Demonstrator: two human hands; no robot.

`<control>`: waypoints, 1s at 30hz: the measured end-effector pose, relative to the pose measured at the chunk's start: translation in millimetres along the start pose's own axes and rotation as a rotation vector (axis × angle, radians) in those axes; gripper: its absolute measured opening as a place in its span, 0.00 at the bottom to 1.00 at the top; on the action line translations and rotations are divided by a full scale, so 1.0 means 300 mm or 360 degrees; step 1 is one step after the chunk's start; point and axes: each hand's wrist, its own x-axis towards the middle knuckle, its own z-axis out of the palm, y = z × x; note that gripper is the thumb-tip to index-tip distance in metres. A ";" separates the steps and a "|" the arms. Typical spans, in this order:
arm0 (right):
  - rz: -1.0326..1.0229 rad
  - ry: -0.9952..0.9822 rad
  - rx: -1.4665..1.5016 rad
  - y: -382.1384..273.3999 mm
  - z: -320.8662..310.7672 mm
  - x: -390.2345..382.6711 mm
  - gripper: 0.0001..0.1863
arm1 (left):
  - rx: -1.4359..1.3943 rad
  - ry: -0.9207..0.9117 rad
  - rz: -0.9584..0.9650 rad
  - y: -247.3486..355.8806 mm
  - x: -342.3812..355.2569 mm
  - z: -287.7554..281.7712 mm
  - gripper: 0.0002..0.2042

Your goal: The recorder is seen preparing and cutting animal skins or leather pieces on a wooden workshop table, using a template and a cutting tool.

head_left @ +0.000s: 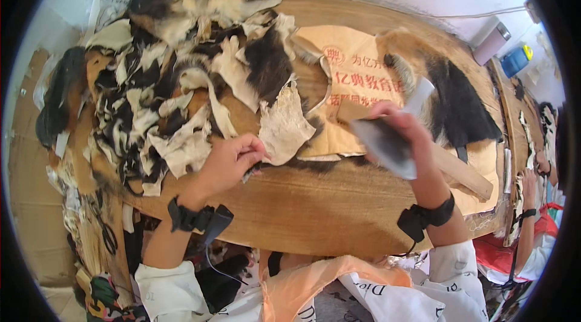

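1. The paper, brown with red print, lies on the wooden table; I place the rest by it
2. Over the paper, the right hand is closed around a grey blade, which looks blurred to me
3. Just left of the paper, the left hand has its fingers curled, thumb near forefinger, beside the edge of a pale piece of hide; I can't tell from here whether it grips that edge
4. The pale piece is at the paper's left edge, ragged at its top
5. Well to the paper's left spreads a heap of black, white and tan scraps
6. Across the paper's right part lies a tan-and-black pelt; a wood strip shows on the nearer side, right of the person's right wrist
7. Past the paper on the right are a pinkish flask and a blue bottle, and well beyond the paper's right edge, a co-worker's hand
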 end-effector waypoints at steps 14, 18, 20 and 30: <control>-0.1183 -0.0340 -0.1998 0.490 0.198 0.221 0.07 | 0.0943 0.0857 0.0597 -0.175 -0.185 0.169 0.07; -0.1049 -0.0201 -0.2144 0.507 0.210 0.211 0.09 | 0.0917 0.0820 0.0711 -0.196 -0.163 0.151 0.04; -0.0816 -0.0145 -0.2033 0.517 0.211 0.210 0.10 | 0.0641 0.0782 0.0579 -0.206 -0.142 0.134 0.03; -0.0804 -0.0153 -0.1912 0.512 0.214 0.169 0.07 | 0.0184 0.0662 0.0052 -0.204 -0.124 0.129 0.03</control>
